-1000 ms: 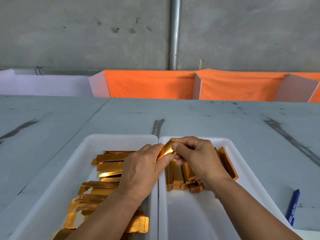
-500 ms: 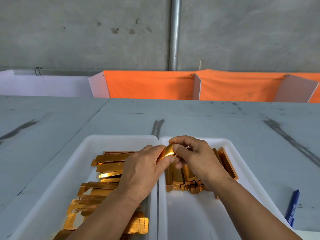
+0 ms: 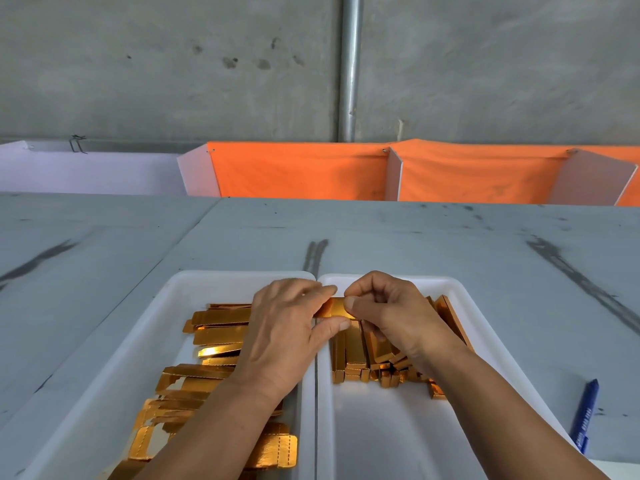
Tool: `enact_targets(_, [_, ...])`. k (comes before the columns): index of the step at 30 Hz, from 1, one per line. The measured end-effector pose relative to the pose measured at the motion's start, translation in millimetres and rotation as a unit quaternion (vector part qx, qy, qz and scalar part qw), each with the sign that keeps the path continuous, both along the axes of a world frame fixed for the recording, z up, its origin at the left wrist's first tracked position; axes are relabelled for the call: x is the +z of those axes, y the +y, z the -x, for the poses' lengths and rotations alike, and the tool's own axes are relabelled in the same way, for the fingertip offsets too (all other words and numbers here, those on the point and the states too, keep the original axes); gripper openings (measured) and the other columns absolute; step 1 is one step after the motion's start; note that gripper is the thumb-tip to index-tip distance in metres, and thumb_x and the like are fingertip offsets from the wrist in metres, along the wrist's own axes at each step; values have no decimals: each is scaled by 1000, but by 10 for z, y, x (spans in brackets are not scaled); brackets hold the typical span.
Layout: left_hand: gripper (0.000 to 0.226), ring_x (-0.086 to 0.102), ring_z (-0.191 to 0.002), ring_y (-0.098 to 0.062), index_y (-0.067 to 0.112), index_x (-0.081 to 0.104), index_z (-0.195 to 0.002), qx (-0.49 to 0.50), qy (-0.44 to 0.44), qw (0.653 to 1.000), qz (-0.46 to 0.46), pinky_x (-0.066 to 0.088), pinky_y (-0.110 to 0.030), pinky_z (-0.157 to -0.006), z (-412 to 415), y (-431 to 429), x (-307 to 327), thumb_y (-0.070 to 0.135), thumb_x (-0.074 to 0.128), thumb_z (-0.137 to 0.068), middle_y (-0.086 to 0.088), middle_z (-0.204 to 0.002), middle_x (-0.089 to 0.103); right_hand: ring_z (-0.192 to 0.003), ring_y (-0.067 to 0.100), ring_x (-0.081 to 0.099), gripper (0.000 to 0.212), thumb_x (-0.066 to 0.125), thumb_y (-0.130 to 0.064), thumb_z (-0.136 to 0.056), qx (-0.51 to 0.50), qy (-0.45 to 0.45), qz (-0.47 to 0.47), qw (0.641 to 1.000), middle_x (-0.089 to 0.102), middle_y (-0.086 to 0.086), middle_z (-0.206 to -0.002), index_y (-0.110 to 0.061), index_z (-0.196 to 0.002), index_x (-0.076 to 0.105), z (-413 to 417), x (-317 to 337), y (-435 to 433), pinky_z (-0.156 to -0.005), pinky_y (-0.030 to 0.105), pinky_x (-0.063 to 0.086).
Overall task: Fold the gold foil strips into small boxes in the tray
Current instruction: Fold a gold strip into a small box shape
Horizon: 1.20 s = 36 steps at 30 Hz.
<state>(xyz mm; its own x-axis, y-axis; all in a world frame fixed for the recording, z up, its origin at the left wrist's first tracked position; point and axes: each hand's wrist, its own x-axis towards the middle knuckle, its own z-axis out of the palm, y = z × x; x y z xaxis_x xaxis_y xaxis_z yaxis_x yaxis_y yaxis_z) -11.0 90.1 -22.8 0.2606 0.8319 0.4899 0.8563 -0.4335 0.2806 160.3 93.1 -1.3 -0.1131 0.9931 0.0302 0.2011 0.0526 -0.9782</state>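
1. Trays: two white plastic ones sit side by side, long walls touching, at the near edge of the grey table (image 3: 433, 244). The left tray (image 3: 152, 327) and the right tray (image 3: 391, 441) both run out of view at the bottom.
2. One gold foil strip (image 3: 333, 307) is held level above the two touching tray walls, toward the trays' far ends.
3. The left hand (image 3: 284, 327) pinches the strip's left end. Its index finger lies along the top edge and its thumb presses from below, with the other fingers curled in.
4. The right hand (image 3: 391, 317) pinches the strip's right end between the thumb tip and a bent index finger. Its remaining fingers are curled under the palm.
5. Flat, unfolded foil strips (image 3: 214, 322) lie in loose overlapping layers in the left tray, from its middle to its near end, partly hidden by the left forearm.
6. Folded gold boxes (image 3: 353, 344) are packed side by side at the far half of the right tray, a few leaning against its right wall; the near half shows bare white floor.
7. A blue pen (image 3: 586, 414) lies on the table near the right tray's right wall.
8. Orange cloth (image 3: 301, 171) hangs along the table's far edge, below a concrete wall with a metal pipe (image 3: 349, 64).
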Motion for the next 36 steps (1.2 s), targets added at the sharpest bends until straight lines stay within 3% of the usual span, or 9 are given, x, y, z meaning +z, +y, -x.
enact_targets(5, [83,42,-126,-27,24,48,-138,112,-100,987,-61,45,-47,-97,-2,4,4,65,66,-67,-8,-137,40,-46,8,54,6,65,-5,-93,-9,78,17,997,61,6,-63,-4,-99,62,5,14,1,-46,20,46])
enact_targets(8, [94,43,-126,-21,21,27,-146,134,-200,970,-41,50,-40,-92,12,34,3,60,69,-71,-1,-140,31,-50,14,62,10,65,-5,-93,-12,102,19,994,66,13,-69,-3,-101,59,27,13,-8,-52,22,53])
enact_targets(10, [90,52,-111,-7,23,21,-149,128,-257,958,12,51,-26,-80,13,49,-7,58,63,-78,2,-137,40,-55,17,66,11,66,-6,-93,-14,96,12,995,66,15,-74,-4,-101,59,51,-12,-9,-56,23,55])
enact_targets(13, [79,56,-80,8,26,28,-146,92,-288,950,73,43,-10,-67,-27,49,-24,66,44,-80,22,-102,59,-61,18,69,10,67,-11,-92,-14,26,-24,999,63,7,-75,-12,-95,58,96,-63,-11,-62,28,58])
enact_targets(17, [85,67,-82,-8,27,38,-140,62,-338,934,98,57,-33,-80,-55,22,-1,76,34,-70,11,-80,66,-63,24,64,24,71,-18,-89,11,-134,-117,984,63,5,-69,-30,-82,52,160,-147,-34,-61,31,56])
enact_targets(20, [72,66,-81,-8,29,48,-129,74,-345,931,98,57,-31,-77,-48,36,-2,73,38,-73,10,-78,67,-55,9,52,26,72,-21,-88,39,-176,-158,971,57,-8,-61,-32,-84,50,189,-202,-36,-57,24,51])
enact_targets(24, [54,67,-83,-9,34,55,-112,77,-369,919,113,58,-36,-78,-34,68,-22,69,45,-72,10,-84,68,-64,3,56,24,73,-19,-88,66,-207,-204,955,57,-27,-74,-36,-91,55,222,-215,-55,-61,12,47])
enact_targets(31, [33,61,-83,4,39,55,-116,64,-351,928,106,48,-13,-66,-24,78,-56,52,56,-86,18,-87,64,-85,3,59,16,65,-21,-94,68,-235,-215,945,58,-23,-94,-33,-103,68,184,-207,-48,-72,7,47])
enact_targets(36, [40,55,-102,-11,37,51,-127,52,-293,950,90,51,-29,-84,-11,73,-72,45,59,-88,8,-109,56,-69,16,64,13,59,-27,-93,-12,-104,-126,986,64,-19,-86,-38,-98,56,141,-169,-24,-60,28,56])
